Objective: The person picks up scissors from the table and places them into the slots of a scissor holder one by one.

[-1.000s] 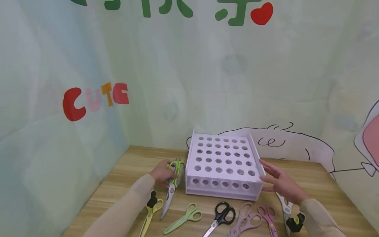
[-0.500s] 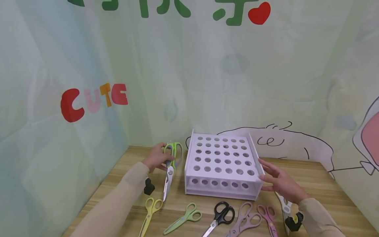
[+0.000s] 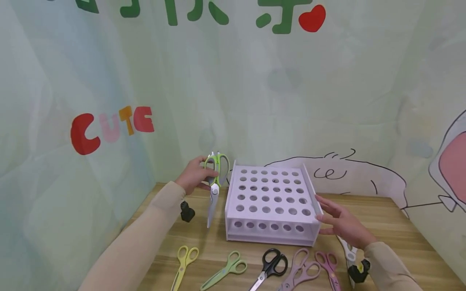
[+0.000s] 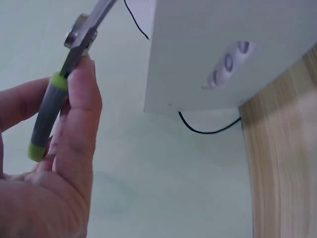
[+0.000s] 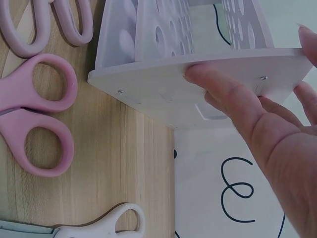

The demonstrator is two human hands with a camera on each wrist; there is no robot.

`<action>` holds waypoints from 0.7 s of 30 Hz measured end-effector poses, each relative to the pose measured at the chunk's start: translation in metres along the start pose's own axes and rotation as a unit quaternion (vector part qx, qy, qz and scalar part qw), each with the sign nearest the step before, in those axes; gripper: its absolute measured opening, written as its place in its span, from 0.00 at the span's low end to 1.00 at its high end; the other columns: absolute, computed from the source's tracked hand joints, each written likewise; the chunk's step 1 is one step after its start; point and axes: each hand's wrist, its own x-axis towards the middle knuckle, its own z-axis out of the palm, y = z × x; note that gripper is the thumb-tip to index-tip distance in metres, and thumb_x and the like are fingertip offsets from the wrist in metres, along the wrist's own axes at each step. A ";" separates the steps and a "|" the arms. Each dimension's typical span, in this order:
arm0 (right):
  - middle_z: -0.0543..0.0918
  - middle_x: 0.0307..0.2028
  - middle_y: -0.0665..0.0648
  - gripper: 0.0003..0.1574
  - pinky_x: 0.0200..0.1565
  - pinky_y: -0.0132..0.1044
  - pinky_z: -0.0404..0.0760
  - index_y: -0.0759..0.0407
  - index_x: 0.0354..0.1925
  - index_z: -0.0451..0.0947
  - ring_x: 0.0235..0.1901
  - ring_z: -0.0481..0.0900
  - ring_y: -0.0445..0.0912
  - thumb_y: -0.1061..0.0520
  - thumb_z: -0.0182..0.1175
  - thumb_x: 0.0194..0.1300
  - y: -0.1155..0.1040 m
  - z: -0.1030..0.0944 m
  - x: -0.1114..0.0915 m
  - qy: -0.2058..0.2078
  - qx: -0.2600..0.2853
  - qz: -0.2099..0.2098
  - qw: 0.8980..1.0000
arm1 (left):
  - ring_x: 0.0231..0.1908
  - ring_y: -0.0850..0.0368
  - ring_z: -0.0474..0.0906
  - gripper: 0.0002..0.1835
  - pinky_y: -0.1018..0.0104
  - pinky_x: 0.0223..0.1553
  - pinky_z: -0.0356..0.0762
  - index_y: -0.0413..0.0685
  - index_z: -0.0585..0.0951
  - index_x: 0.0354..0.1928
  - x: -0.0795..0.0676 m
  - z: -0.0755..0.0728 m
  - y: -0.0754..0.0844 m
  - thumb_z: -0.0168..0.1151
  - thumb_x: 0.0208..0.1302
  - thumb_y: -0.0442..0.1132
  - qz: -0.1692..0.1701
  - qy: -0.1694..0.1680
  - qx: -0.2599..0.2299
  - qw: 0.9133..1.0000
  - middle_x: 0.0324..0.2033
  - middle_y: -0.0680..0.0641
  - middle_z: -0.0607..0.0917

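My left hand [image 3: 194, 176] holds a pair of kitchen scissors [image 3: 214, 192] by its green and grey handles, blades pointing down, raised above the table left of the white rack. In the left wrist view one scissors handle [image 4: 49, 109] lies between thumb and fingers. The white rack [image 3: 269, 220], with rows of round holes in its top and a lower tier, stands on the table. My right hand [image 3: 344, 224] rests on the rack's right side; in the right wrist view the thumb and extended fingers touch the side panel [image 5: 163, 94].
Along the table's [image 3: 397, 242] front lie yellow scissors [image 3: 184, 262], green scissors [image 3: 229, 270], black-handled scissors [image 3: 271, 264], mauve scissors [image 3: 298, 270], pink scissors [image 3: 329, 266] and white scissors [image 3: 349, 250]. A printed cloth backdrop [image 3: 255, 101] stands behind and to the left.
My left hand has lifted the kitchen scissors up and farther back, and the blades now hang almost straight down. The right hand stays against the rack. The head view has shifted slightly.
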 end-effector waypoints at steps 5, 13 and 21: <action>0.39 0.74 0.76 0.47 0.50 0.58 0.80 0.60 0.77 0.44 0.54 0.78 0.54 0.62 0.58 0.70 -0.001 0.000 0.001 -0.006 0.005 -0.006 1.000 | 0.28 0.53 0.82 0.26 0.55 0.30 0.86 0.39 0.65 0.61 0.009 0.010 0.012 0.63 0.64 0.30 0.012 0.006 -0.025 1.000 0.33 0.40 0.83; 0.40 0.74 0.75 0.46 0.49 0.58 0.81 0.60 0.77 0.46 0.54 0.78 0.55 0.63 0.58 0.69 0.003 -0.003 0.003 -0.008 0.006 -0.008 1.000 | 0.29 0.52 0.82 0.24 0.55 0.32 0.86 0.41 0.68 0.60 0.023 0.028 0.020 0.63 0.64 0.29 0.030 0.025 -0.045 0.998 0.36 0.40 0.82; 0.42 0.74 0.75 0.45 0.48 0.59 0.81 0.63 0.76 0.47 0.54 0.79 0.55 0.63 0.58 0.69 0.005 -0.006 0.004 -0.019 0.005 -0.021 1.000 | 0.30 0.53 0.83 0.26 0.56 0.29 0.86 0.41 0.65 0.61 0.036 0.039 0.023 0.65 0.64 0.28 0.063 0.046 -0.067 0.995 0.38 0.42 0.78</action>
